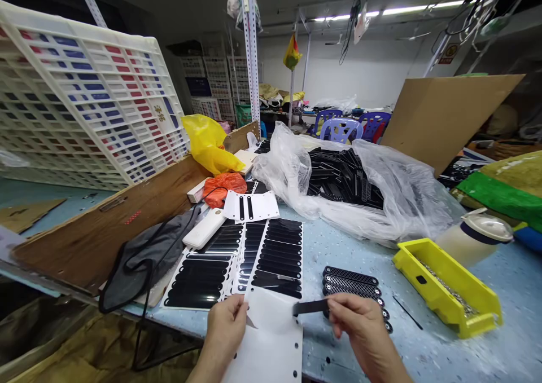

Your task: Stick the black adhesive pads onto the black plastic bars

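My left hand (226, 328) pinches the left edge of a white backing sheet (271, 352) near the table's front. Rows of black adhesive strips remain on the far half of this sheet, while its near half is bare white with small dark holes along the right side. Between the thumb and fingers of my right hand (359, 322) is one black adhesive strip (311, 307), its free end pointing left over the sheet. Just beyond my right hand lie several black textured bars (350, 281) with round ends, side by side and partly hidden by the hand.
A yellow bin (449, 287) of small metal parts stands at right, near a thin black rod (407, 312) and a cream jug (476, 236). Behind is a clear plastic bag (288, 163) full of black pieces. More strip sheets (199, 281), a white power bank-like case (205, 228) and grey cloth (152, 253) lie left.
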A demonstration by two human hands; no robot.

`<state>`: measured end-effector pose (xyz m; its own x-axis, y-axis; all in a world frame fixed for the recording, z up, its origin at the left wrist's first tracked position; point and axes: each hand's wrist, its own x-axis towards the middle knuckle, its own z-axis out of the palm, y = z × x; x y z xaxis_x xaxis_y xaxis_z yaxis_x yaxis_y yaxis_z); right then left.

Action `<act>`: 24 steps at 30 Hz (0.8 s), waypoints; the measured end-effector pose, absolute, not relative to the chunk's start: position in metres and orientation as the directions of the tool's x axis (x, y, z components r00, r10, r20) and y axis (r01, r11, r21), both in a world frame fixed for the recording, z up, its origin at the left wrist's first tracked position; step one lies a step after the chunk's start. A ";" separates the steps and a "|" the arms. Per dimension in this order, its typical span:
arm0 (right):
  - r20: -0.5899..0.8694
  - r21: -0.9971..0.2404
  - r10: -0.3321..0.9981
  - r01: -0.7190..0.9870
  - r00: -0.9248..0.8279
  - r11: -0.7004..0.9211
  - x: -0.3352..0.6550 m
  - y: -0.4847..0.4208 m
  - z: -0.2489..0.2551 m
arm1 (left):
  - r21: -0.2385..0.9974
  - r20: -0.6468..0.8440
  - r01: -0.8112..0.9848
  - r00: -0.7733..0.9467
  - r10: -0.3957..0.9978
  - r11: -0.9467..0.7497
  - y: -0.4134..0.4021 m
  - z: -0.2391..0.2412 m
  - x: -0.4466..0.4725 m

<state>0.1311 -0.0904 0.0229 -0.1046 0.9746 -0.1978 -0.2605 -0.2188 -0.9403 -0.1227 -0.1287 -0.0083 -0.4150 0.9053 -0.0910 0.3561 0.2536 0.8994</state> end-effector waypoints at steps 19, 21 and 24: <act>0.215 -0.975 0.933 -0.125 -0.290 0.186 0.204 -0.144 0.025 | 0.880 -0.406 -0.243 0.062 0.912 0.408 -0.137 0.039 -0.035; 0.279 -0.959 0.907 -0.134 -0.315 0.249 0.208 -0.145 0.017 | 0.874 -0.391 -0.267 0.108 0.914 0.405 -0.136 0.041 -0.031; 0.220 -0.975 0.929 -0.072 -0.297 0.208 0.218 -0.148 0.011 | 0.876 -0.393 -0.258 0.109 0.913 0.407 -0.134 0.043 -0.032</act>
<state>0.2184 -0.1477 0.0110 -0.2975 0.9289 0.2204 -0.0722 0.2083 -0.9754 -0.0316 -0.1343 0.0431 0.1091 0.9132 -0.3926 -0.2581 0.4074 0.8760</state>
